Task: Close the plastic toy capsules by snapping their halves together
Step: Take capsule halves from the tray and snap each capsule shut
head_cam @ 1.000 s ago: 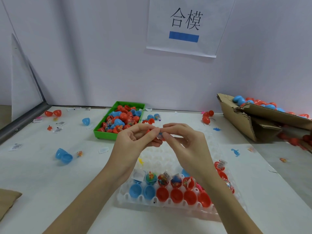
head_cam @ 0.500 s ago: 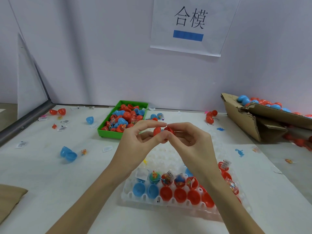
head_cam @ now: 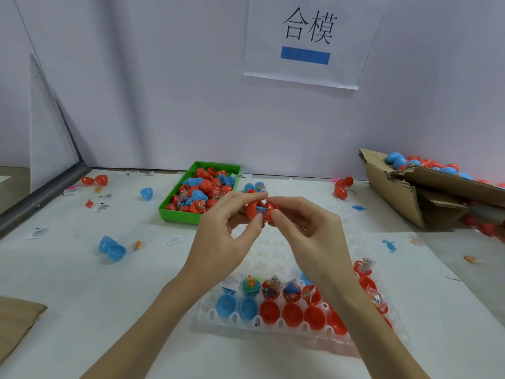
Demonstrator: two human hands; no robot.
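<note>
Red capsule halves, 2, pinched between 2 hands: left hand, right hand.

Hands together over tray, bin behind-left, cardboard box far right.

I read two large black characters, 合模, on a white paper sheet fixed to the back wall; under them on the same sheet is a solid blue bar with nothing written in it. On the table I see several small white slips with dark barcode-like stripes, and similar tags on packets in the white tray, but their print is too small for me to read.
</note>
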